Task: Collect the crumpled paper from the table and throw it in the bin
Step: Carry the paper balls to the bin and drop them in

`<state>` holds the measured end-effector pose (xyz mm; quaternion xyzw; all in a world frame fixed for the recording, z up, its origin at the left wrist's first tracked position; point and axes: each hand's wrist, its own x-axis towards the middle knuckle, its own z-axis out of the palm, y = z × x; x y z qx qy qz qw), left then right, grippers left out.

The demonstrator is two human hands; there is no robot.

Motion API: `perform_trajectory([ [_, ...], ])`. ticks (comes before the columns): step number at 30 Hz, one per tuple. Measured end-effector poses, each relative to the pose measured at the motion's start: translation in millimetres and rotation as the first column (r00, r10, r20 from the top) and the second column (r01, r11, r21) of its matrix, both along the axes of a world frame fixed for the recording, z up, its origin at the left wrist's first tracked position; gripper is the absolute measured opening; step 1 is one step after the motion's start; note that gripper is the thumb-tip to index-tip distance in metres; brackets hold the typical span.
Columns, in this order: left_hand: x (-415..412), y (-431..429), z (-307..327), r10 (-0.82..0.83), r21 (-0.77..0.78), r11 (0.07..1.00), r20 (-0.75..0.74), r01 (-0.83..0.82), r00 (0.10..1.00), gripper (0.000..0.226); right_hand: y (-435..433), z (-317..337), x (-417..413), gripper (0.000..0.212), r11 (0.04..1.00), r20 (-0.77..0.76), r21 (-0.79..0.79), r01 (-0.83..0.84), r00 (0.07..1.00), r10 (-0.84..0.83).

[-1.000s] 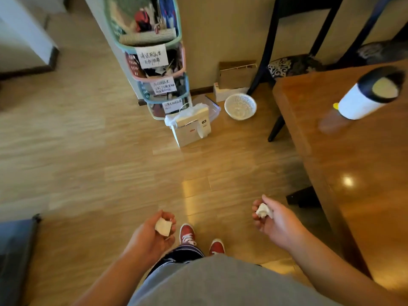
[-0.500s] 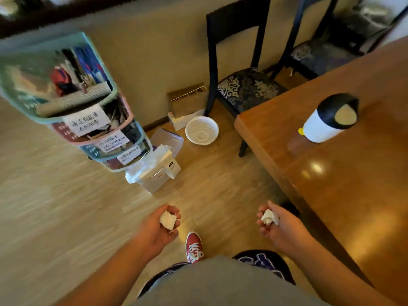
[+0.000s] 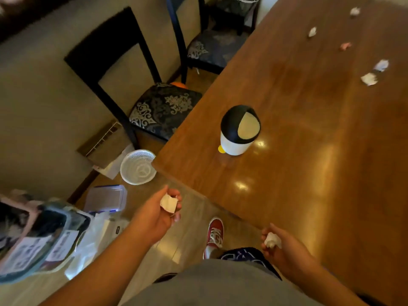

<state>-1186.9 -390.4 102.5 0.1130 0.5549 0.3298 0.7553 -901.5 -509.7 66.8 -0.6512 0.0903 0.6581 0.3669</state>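
Wood table (image 3: 309, 151); white crumpled paper (image 3: 169, 203) in L hand (image 3: 156, 217).

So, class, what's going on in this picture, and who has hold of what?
A person stands at the corner of a wooden table, seen from their own head. The left hand holds a crumpled white paper and the right hand holds another paper ball. A small penguin-shaped bin stands on the table near the corner. Five more paper scraps lie at the table's far end, not yet collected.
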Motion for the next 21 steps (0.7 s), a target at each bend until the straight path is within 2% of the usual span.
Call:
perform_trajectory([
  [5, 33.9, 44.5, 10.1, -0.077, 0.0, 0.997, -0.005, 0.077, 0.997, 0.032, 69.7, 14.1, 18.2, 0.02, 0.993, 0.008, 0.114, -0.03, 1.0, 0.029],
  [9, 46.0, 72.5, 15.9, -0.115, -0.022, 0.993, -0.022, 0.115, 0.993, 0.032, 124.4, 33.1, 23.4, 0.019, 0.985, 0.047, 0.172, 0.024, 0.998, -0.033],
  [13, 57.3, 105.1, 19.5, -0.154, -0.002, 0.988, -0.004, 0.154, 0.988, 0.035, 167.1, 44.8, 27.4, 0.017, 0.986, 0.184, 0.168, 0.019, 0.982, -0.05],
  [15, 62.0, 123.1, 20.7, -0.188, -0.001, 0.982, -0.007, 0.188, 0.982, 0.037, 184.8, 55.7, 37.2, 0.016, 0.978, 0.273, 0.194, 0.075, 0.953, -0.128],
  [18, 67.6, 147.7, 21.9, -0.259, -0.01, 0.966, -0.012, 0.259, 0.966, 0.037, 203.6, 88.7, 63.4, 0.018, 0.906, 0.422, 0.375, 0.197, 0.834, -0.356],
  [21, 71.1, 168.5, 23.5, -0.328, -0.025, 0.944, -0.009, 0.328, 0.944, 0.037, 209.1, 133.3, 82.8, 0.026, 0.78, 0.578, 0.597, 0.187, 0.574, -0.58],
])
